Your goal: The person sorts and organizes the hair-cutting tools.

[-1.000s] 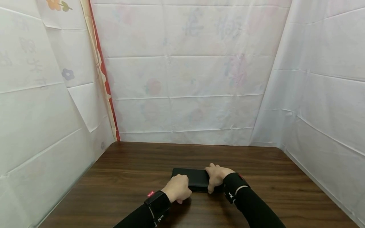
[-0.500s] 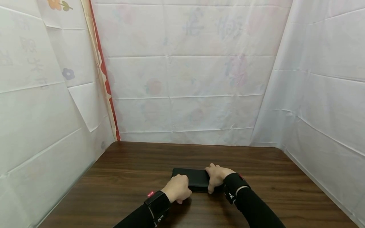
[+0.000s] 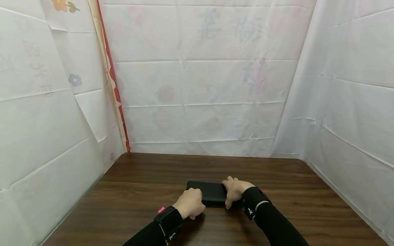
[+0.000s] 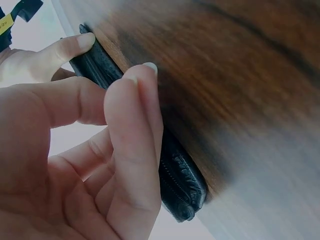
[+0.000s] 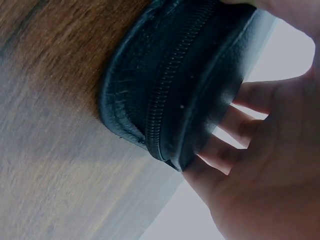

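Observation:
A black leather zip wallet (image 3: 210, 192) lies flat on the wooden table, its zippered side towards me. At its right end my right hand (image 3: 234, 190) grips it, thumb on the near edge and fingers over the top. My left hand (image 3: 189, 203) is at the near edge, left of the middle, with curled fingers. In the left wrist view, thumb and forefinger (image 4: 131, 135) pinch together at the zipper line; the pull between them is hidden. The wallet's zipper teeth (image 5: 167, 75) look closed at the right end in the right wrist view.
The brown wooden table (image 3: 147, 174) spreads around the wallet. White sheets with faint prints hang behind it (image 3: 197, 85) and along both sides. A red and cream strip (image 3: 112, 78) runs down the back left corner.
My left hand has shifted very slightly left along the wallet's near edge. The wallet and my right hand stay practically where they were.

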Demonstrator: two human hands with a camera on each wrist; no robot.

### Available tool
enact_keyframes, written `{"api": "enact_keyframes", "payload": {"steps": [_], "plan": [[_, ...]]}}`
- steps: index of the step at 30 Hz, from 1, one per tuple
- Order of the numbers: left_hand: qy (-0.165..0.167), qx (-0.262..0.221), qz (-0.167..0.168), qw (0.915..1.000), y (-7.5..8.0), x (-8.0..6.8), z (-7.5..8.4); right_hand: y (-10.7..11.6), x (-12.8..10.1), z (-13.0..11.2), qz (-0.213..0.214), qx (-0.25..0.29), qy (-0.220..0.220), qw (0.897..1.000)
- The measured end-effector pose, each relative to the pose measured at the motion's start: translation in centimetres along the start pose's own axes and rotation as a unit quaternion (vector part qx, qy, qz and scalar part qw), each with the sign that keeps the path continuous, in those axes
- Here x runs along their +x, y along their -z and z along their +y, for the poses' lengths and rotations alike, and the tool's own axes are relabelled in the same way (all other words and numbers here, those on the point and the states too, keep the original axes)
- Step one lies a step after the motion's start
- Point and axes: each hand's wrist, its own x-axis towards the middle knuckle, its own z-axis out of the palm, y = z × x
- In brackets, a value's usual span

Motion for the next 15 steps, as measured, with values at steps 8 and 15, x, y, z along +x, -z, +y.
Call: {"api": "enact_keyframes", "payload": {"steps": [8,15], "plan": [[-0.001,0.002,0.003,1.0000,0.01,-0.16,-0.02,-0.12,-0.02,-0.04,0.004,-0.003,0.001,1.000],[0.000,0.004,-0.001,1.0000,-0.08,-0.13,-0.01,-0.10,-0.09,-0.02,0.005,-0.002,0.002,1.000]]}}
